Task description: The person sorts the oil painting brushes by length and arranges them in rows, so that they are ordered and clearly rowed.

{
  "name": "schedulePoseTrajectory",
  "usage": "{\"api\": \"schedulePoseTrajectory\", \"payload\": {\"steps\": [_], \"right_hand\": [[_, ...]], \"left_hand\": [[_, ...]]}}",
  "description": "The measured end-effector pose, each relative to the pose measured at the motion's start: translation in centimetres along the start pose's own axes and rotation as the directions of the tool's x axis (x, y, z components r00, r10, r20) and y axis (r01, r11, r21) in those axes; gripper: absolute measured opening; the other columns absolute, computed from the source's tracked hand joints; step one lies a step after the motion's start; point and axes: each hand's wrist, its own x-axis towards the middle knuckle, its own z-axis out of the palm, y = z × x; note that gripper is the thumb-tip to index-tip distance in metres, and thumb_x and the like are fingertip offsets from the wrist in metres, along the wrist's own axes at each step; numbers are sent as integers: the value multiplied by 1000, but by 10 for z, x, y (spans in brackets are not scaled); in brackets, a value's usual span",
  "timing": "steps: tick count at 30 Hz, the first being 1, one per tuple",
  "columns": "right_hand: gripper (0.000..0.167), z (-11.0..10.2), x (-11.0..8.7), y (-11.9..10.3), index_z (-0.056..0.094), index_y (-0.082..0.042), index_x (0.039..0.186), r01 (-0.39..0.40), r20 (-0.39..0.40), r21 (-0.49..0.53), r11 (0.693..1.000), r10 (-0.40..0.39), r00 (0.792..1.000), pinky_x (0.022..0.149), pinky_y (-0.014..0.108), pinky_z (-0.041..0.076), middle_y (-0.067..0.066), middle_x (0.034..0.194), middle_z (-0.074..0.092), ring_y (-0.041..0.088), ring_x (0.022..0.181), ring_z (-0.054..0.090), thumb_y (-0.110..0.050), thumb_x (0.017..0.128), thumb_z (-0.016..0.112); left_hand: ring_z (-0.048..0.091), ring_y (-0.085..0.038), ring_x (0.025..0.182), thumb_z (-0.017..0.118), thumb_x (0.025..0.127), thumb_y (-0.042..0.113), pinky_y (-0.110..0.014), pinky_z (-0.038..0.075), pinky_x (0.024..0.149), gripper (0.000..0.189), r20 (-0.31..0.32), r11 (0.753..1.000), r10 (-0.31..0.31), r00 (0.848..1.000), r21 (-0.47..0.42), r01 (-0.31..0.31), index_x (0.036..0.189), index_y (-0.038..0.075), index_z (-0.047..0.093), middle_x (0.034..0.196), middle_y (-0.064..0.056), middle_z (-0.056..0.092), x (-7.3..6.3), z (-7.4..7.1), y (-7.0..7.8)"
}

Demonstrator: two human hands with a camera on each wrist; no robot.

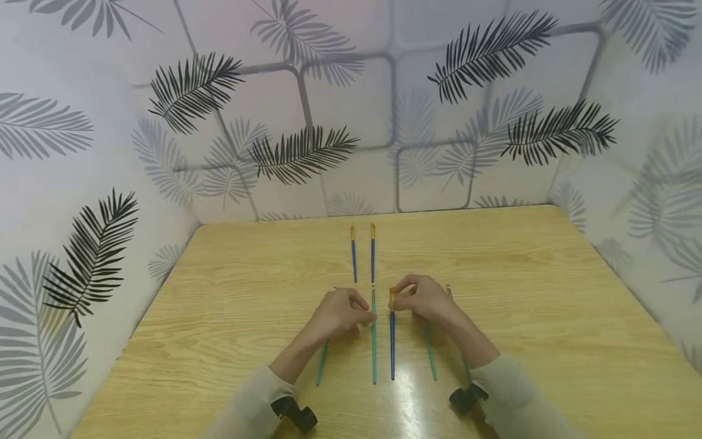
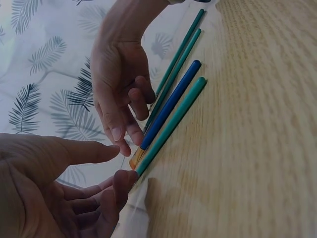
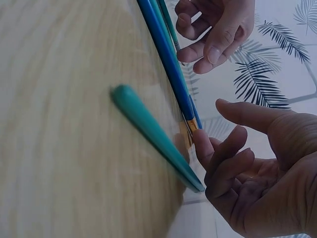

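Two paintbrushes lie upright in the head view between my hands: a teal paintbrush (image 1: pixel 375 347) and, to its right, a blue paintbrush (image 1: pixel 392 344) with a flat orange-brown tip. My left hand (image 1: pixel 341 314) is at the upper part of the teal one; in the left wrist view a fingertip meets its handle, thumb held apart. At the blue brush's ferrule is my right hand (image 1: pixel 425 299), its index fingertip touching there in the right wrist view, thumb away from it. Another teal paintbrush (image 1: pixel 322 366) lies partly hidden beneath my left hand.
Two blue paintbrushes (image 1: pixel 354 259) lie side by side farther back. Under my right hand and forearm are a teal paintbrush (image 1: pixel 430 353) and one more teal paintbrush (image 1: pixel 467 369), both partly covered. The wooden table (image 1: pixel 247 262) meets a leaf-patterned wall (image 1: pixel 356 177) behind.
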Motion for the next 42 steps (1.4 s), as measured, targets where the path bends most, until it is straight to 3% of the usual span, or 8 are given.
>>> {"api": "schedulePoseTrajectory", "payload": {"steps": [6, 9, 12, 17, 22, 26, 31, 42], "right_hand": [[42, 0, -3, 1, 63, 1, 123, -1, -8, -12, 1000, 1, 1000, 43, 20, 35, 16, 100, 69, 8, 46, 42, -16, 89, 80], [41, -1, -3, 1, 63, 1, 123, -1, -9, -25, 1000, 1, 1000, 43, 20, 35, 16, 99, 69, 8, 46, 43, -16, 89, 80], [40, 0, -4, 1, 65, 0, 121, -10, -28, -64, 998, 9, 1000, 47, 22, 39, 14, 99, 69, 12, 50, 48, -18, 89, 81], [36, 2, -5, 0, 68, -3, 115, -19, -59, -152, 988, 10, 998, 58, 27, 46, 11, 99, 71, 18, 66, 57, -22, 87, 82], [30, 4, -5, 0, 69, -3, 107, -17, -51, -172, 985, 8, 999, 49, 23, 38, 7, 89, 74, 10, 53, 45, -20, 87, 83], [28, 5, -6, 0, 70, -2, 104, -16, -50, -183, 983, 7, 999, 46, 21, 34, 6, 84, 74, 8, 48, 41, -19, 86, 84], [27, 8, -7, -3, 68, 0, 104, -10, -26, -179, 984, 5, 1000, 42, 19, 30, 6, 78, 75, 6, 41, 37, -16, 88, 82], [18, 14, -10, -6, 70, -3, 75, 39, 0, -259, 965, -40, 999, 39, 17, 30, 6, 60, 68, 4, 38, 35, -11, 86, 82]], "left_hand": [[72, -20, 60, 81, 89, 21, -60, 33, 119, 28, 3, 1000, 25, 1000, -1, -25, 105, 0, 72, 78, -4, 75, 0, 3, -2], [72, -19, 60, 82, 89, 21, -53, 49, 108, 30, 11, 1000, 18, 1000, 8, -18, 105, -1, 72, 77, -3, 75, 0, 4, -1], [71, -18, 61, 83, 88, 22, -38, 59, 73, 31, 19, 1000, -5, 1000, 28, 5, 105, -1, 72, 79, -2, 74, 1, 6, 0], [70, -16, 61, 85, 86, 25, -33, 56, 71, 31, 28, 996, -46, 999, 72, 44, 103, 2, 72, 79, 0, 74, 2, 10, 1], [70, -15, 60, 87, 85, 26, -33, 55, 71, 31, 28, 993, -67, 997, 95, 64, 102, 3, 73, 80, 0, 73, 1, 12, 3], [64, -11, 52, 87, 84, 26, -24, 42, 53, 24, 27, 988, -77, 997, 138, 73, 77, 10, 70, 65, 2, 67, 3, 14, 6], [51, -7, 43, 86, 84, 24, -20, 25, 42, 48, 24, 982, -77, 997, 172, 72, 54, 18, 50, 47, 7, 52, 6, 16, 8], [47, -6, 41, 87, 84, 24, -20, 23, 40, 57, 3, 974, -85, 996, 212, 82, 52, 21, 40, 42, 10, 43, 7, 22, 10]]}}
